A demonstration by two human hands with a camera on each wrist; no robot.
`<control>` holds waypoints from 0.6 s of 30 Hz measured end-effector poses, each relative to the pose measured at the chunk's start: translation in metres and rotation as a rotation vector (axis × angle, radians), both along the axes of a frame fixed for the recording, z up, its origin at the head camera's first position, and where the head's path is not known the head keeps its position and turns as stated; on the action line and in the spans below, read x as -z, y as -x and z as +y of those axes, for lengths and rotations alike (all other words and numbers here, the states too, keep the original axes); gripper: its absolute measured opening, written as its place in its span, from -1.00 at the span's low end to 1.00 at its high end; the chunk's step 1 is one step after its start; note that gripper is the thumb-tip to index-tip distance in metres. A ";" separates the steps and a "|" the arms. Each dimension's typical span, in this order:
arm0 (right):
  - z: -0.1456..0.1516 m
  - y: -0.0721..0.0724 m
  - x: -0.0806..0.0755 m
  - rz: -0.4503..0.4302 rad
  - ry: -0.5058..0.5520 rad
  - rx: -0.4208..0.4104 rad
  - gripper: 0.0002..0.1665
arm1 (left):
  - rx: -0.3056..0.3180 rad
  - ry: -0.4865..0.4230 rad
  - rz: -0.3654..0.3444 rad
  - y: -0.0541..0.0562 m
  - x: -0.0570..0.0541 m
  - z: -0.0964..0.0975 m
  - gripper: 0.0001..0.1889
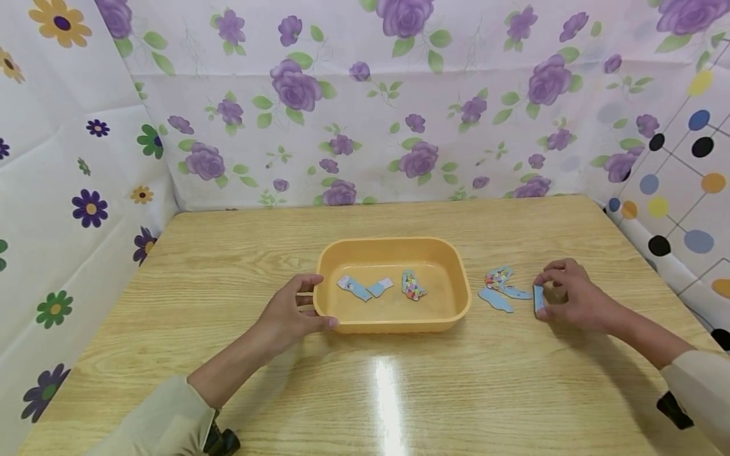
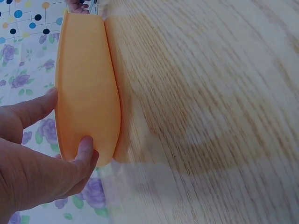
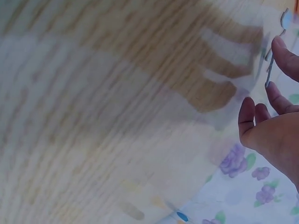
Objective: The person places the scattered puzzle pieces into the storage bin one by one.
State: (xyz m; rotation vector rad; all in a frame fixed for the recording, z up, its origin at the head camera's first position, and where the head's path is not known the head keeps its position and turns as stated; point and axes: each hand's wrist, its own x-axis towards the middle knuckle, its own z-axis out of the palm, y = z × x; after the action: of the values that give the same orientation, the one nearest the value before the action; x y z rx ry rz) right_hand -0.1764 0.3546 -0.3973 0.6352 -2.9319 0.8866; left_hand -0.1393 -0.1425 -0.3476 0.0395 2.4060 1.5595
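Central on the surface (image 1: 239, 253), gripped at its left end by spread left hand (image 1: 296, 310): yellow tray (image 1: 393, 327), three picture pieces (image 1: 355, 289) inside. Towards the right edge, past loose pieces (image 1: 495, 299): thin blue piece (image 1: 538, 301), pinched upright in right hand (image 1: 573, 294).

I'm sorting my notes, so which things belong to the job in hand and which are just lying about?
Likely the job:
yellow tray, gripped by left hand
thin piece, pinched by right hand
pieces inside tray
pieces beside tray

Just around:
wooden table
flowered cloths
dotted cloth
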 end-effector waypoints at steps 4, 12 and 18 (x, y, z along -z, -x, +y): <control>0.000 0.003 -0.005 -0.018 -0.014 0.007 -0.52 | 0.002 -0.013 -0.002 0.000 0.001 0.000 -0.14; -0.003 0.008 -0.015 -0.038 0.011 0.002 -0.52 | -0.006 -0.042 -0.023 0.000 0.000 0.000 -0.15; -0.004 0.011 -0.024 -0.040 0.017 0.014 -0.51 | -0.001 -0.044 -0.022 -0.001 -0.001 0.000 -0.14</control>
State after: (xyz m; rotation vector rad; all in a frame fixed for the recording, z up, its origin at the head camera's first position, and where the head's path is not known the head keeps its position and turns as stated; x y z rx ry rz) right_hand -0.1873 0.3503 -0.3733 0.6025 -2.9572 0.9324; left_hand -0.1387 -0.1421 -0.3463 0.0300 2.3548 1.6049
